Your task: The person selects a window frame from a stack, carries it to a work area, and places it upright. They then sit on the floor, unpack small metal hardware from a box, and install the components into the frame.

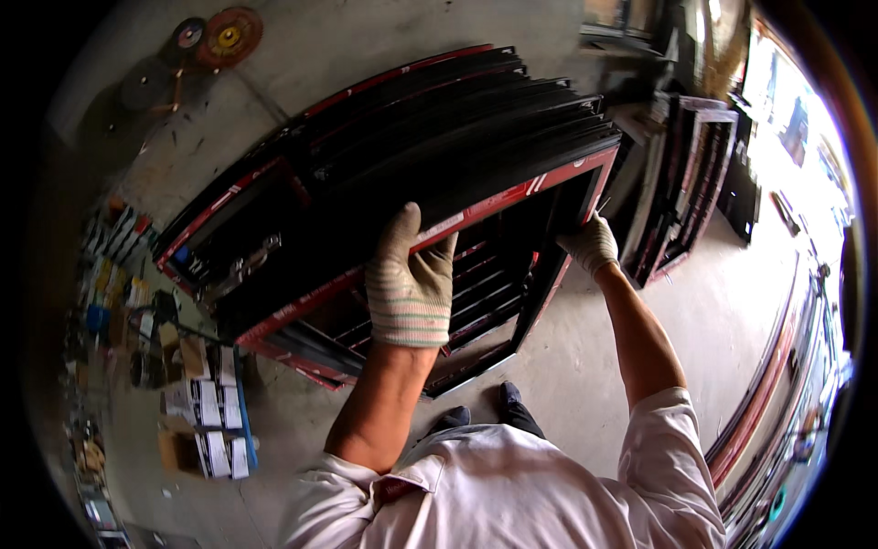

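Note:
A black rectangular frame (521,194) with red film along its edges stands upright in front of me, at the near side of a stack of similar black frames (457,110). My left hand (409,284), in a striped knit glove, grips the frame's top bar, thumb over the top and fingers wrapped beneath. My right hand (592,245), also gloved, is closed at the frame's right side bar; its fingertips are partly hidden. Metal hardware (245,265) sits among the frames on the left.
More dark frames (700,183) lean at the right. Long bars (759,393) lie along the right side. Cardboard boxes with white packets (215,403) stand at lower left. Round discs (229,37) lie on the floor at upper left. My shoes (510,393) show below the frame.

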The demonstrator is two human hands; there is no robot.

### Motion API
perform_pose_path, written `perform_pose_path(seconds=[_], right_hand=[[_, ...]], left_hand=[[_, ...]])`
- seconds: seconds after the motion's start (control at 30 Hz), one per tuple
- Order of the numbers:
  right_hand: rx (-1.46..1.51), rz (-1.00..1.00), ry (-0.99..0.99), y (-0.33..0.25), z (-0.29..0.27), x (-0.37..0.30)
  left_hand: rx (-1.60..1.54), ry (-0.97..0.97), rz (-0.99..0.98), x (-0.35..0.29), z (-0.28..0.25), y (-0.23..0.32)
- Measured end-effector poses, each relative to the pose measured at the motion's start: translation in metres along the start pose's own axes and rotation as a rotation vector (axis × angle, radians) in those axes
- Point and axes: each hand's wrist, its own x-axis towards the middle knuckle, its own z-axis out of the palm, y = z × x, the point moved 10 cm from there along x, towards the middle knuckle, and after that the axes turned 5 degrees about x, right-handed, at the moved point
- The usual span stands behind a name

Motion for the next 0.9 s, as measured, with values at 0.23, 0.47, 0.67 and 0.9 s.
perform_pose_path(seconds=[0.23, 0.47, 0.67, 0.9], right_hand=[[-0.210, -0.027, -0.127, -0.016, 0.059, 0.036], [-0.091, -0.023, -0.069, -0.001, 0.082, 0.058], [0.134, -0.086, -0.096, 0.043, 0.091, 0.017], [-0.230, 0.286, -0.483, 0.247, 0.156, -0.217]], left_hand=[[0.140, 0.239, 0.073, 0.055, -0.055, 0.028], [0.273, 0.387, 0.004, 0.082, -0.070, 0.025], [0.439, 0.235, -0.087, 0.014, -0.135, -0.002], [0.599, 0.925, -0.337, -0.328, -0.422, -0.074]])
